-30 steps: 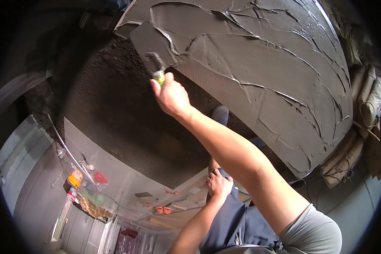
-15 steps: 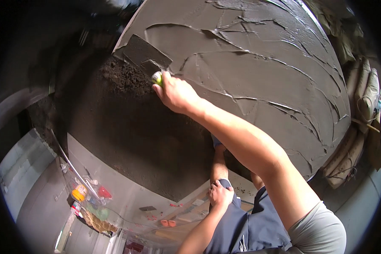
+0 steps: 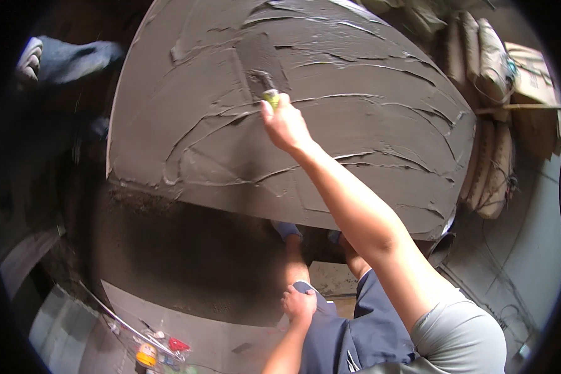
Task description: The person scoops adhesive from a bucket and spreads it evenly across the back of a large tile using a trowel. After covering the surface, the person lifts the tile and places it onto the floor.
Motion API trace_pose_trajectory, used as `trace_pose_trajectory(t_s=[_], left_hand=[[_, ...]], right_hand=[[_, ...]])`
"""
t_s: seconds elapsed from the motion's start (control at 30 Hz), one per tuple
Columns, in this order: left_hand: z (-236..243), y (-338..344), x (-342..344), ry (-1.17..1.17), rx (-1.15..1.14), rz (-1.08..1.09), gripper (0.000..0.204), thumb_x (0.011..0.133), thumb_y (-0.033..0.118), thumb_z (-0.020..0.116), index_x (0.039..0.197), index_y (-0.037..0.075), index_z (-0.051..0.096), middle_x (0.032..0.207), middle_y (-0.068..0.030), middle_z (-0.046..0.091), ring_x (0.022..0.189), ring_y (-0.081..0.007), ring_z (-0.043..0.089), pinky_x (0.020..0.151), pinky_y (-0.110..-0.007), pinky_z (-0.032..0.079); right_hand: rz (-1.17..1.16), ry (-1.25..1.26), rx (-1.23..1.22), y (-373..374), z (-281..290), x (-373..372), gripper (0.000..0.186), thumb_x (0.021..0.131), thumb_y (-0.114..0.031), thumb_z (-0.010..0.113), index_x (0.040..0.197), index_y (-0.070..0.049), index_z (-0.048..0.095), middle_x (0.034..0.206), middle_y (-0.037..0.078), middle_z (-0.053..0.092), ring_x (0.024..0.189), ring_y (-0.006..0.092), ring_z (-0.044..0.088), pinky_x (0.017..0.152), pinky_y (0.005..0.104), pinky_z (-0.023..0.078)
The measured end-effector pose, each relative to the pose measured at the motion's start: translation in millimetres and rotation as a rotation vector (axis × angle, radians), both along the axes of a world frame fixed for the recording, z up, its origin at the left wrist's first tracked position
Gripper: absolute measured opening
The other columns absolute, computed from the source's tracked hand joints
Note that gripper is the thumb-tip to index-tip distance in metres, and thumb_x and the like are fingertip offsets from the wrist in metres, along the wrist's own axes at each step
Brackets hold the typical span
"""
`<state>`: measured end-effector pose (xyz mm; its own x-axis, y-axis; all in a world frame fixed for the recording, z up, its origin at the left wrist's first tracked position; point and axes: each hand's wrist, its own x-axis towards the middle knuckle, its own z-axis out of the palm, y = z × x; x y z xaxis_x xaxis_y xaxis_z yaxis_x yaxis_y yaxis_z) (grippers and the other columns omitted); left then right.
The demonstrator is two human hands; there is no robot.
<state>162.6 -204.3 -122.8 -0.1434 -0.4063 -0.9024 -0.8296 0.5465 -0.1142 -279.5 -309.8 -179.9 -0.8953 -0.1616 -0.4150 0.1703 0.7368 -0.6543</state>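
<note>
My right hand [image 3: 287, 126] is closed round the yellow-green handle of a flat plastering trowel [image 3: 262, 53]. The trowel's dark rectangular blade lies against wet grey mortar [image 3: 212, 137], spread over a broad surface in front of me. Curved ridges and trowel marks run across the mortar, mostly to the right of the blade. Down by my lap, my left hand [image 3: 299, 303] rests on my left knee with its fingers laid over it, holding nothing.
Dark, rough ground [image 3: 193, 249] lies between the mortar's near edge and a pale board [image 3: 168, 305]. Stacked sacks [image 3: 495, 159] and a cardboard box [image 3: 530, 75] stand at the right. Near lower left are an orange-and-white container [image 3: 146, 355] and a red item [image 3: 179, 345].
The trowel has gone from the mortar's left edge to farther in over the surface, in my right hand. My view has shifted too. My left hand stays on the knee.
</note>
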Motion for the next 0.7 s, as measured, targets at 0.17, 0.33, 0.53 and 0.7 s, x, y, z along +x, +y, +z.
trace_pose_trajectory(t_s=[0.17,0.33,0.53,0.7], left_hand=[[5.1,15.7,-10.6,-0.003,-0.034,-0.170,0.055,0.083,0.041,0.063,0.118,-0.001,0.058,0.116,-0.0235,0.066,0.107,-0.0400,0.066,0.094,-0.048,0.053],[-0.1,36.1,-16.7,-0.042,-0.083,-0.226,0.054,0.081,0.037,0.064,0.118,-0.002,0.057,0.115,-0.0246,0.065,0.109,-0.0408,0.064,0.094,-0.050,0.052],[1.4,61.9,-29.1,-0.111,-0.097,-0.340,0.057,0.082,0.038,0.065,0.121,-0.003,0.055,0.119,-0.0249,0.063,0.113,-0.0409,0.062,0.098,-0.049,0.050],[4.2,76.0,-40.0,-0.131,-0.116,-0.424,0.057,0.083,0.038,0.065,0.121,-0.003,0.055,0.118,-0.0250,0.064,0.111,-0.0404,0.063,0.098,-0.048,0.050]], right_hand=[[-0.331,-0.067,0.046,149.6,-3.0,-20.9,0.051,0.101,-0.047,0.054,0.121,-0.001,0.048,0.109,0.032,0.067,0.105,0.0503,0.065,0.092,0.0544,0.051],[-0.669,-0.141,0.056,336.1,-27.1,-22.1,0.062,0.100,-0.051,0.051,0.133,0.001,0.046,0.117,0.033,0.066,0.110,0.0472,0.065,0.096,0.0518,0.050],[-1.097,-0.080,-0.063,546.8,-25.7,30.3,0.042,0.103,-0.047,0.055,0.107,-0.006,0.049,0.073,0.004,0.058,0.053,0.0133,0.059,0.044,0.0342,0.053],[-1.360,-0.165,-0.238,637.4,-15.6,119.5,0.038,0.103,-0.047,0.054,0.112,-0.010,0.046,0.069,0.002,0.050,0.049,0.0132,0.052,0.042,0.0343,0.050]])
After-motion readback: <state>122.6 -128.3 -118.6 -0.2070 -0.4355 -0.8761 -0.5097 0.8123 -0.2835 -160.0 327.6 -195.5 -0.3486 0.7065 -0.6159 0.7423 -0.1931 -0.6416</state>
